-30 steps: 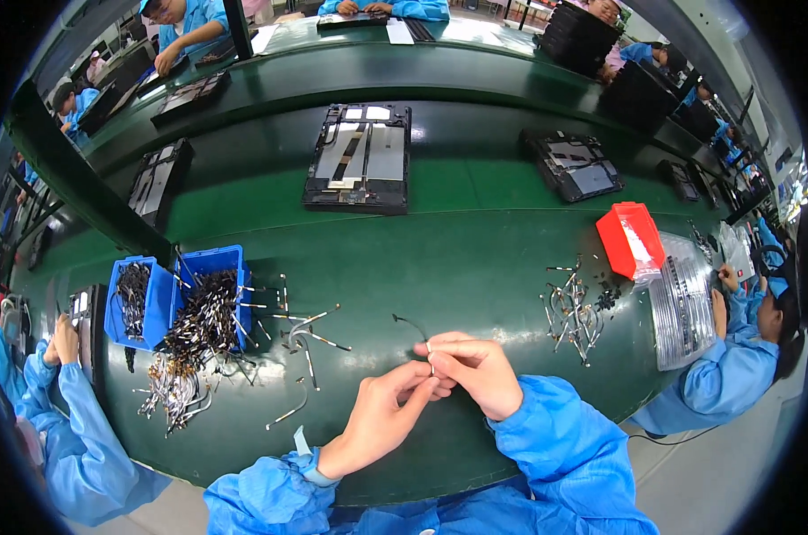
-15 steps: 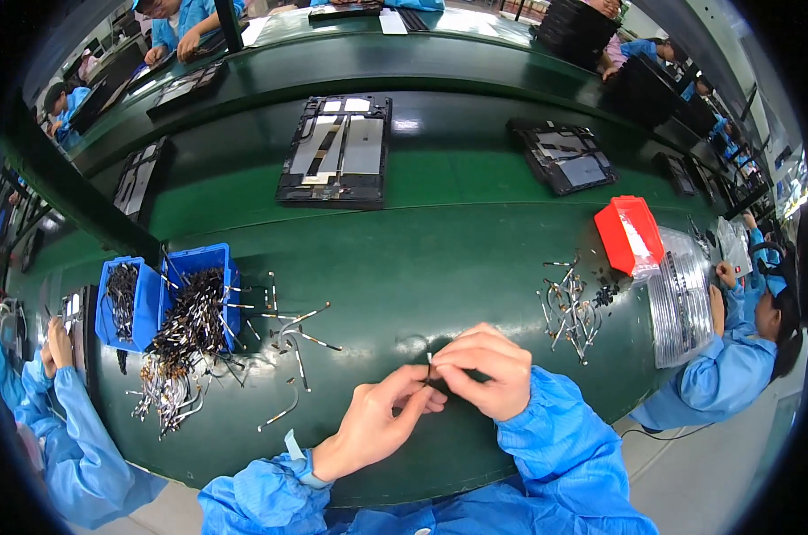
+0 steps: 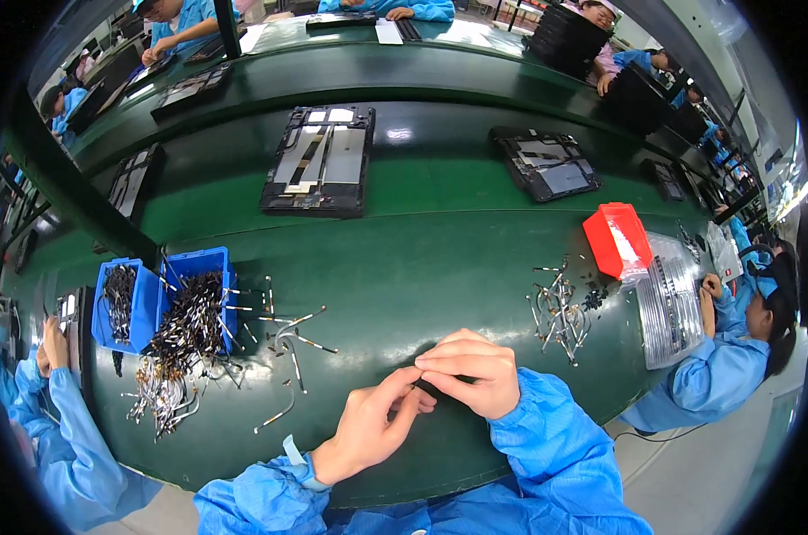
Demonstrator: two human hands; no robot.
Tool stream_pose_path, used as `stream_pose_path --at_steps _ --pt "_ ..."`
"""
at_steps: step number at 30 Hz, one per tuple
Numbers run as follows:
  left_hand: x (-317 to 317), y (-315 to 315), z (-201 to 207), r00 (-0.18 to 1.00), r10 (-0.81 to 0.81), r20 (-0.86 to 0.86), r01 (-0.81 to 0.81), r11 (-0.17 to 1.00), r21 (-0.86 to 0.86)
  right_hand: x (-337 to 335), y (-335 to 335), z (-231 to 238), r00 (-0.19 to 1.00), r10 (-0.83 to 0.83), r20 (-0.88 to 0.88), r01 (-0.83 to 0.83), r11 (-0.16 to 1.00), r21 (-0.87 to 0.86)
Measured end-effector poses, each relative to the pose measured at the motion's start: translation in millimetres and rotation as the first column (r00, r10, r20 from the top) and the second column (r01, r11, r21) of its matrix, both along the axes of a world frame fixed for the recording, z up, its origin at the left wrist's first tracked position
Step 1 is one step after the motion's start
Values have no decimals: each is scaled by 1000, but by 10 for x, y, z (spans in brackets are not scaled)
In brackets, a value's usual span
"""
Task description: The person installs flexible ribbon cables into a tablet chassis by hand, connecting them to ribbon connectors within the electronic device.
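Observation:
My left hand (image 3: 368, 430) and my right hand (image 3: 475, 374) meet above the near middle of the green table. Their fingertips are pinched together on a short, thin cable (image 3: 421, 384). Only a small dark part of it shows; the right fingers cover the rest. To the left, a heap of short black-and-silver cables (image 3: 190, 316) spills out of a blue bin (image 3: 194, 260) onto the table. Several loose cables (image 3: 299, 339) lie between that heap and my hands. Right of my hands is a smaller tangle of similar cables (image 3: 560, 312).
A second blue bin (image 3: 139, 334) holds black parts. At the right stand a red bin (image 3: 613, 241) and stacked clear trays (image 3: 669, 312), beside small black bits (image 3: 594, 295). Opened tablet-like devices (image 3: 319, 160) lie farther back. Co-workers in blue (image 3: 716, 374) sit on both sides.
The right fingers have closed over the cable's light tip, which showed upright between the hands before. Both hands stay together. The whole view has shifted slightly.

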State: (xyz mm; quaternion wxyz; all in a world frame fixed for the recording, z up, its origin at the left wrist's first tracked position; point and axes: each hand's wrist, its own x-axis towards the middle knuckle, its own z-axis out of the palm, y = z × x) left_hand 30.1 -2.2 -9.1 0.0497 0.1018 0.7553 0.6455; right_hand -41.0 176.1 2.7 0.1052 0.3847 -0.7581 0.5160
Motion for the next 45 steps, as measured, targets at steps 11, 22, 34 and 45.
stream_pose_path --at_steps 11,22,34,45 --pt "46 35 111 987 -92 131 79 992 100 -854 1951 611 636 -750 184 752 655 72" --pt "43 30 -14 980 -91 176 71 991 114 -1666 3017 352 324 -864 -385 817 50 575" --pt "-11 18 0 976 -56 211 42 996 73 -3408 2429 39 599 -799 46 434 372 821" --pt "-87 10 66 978 -109 179 111 994 -1 -3683 2441 164 611 -769 188 270 426 863"
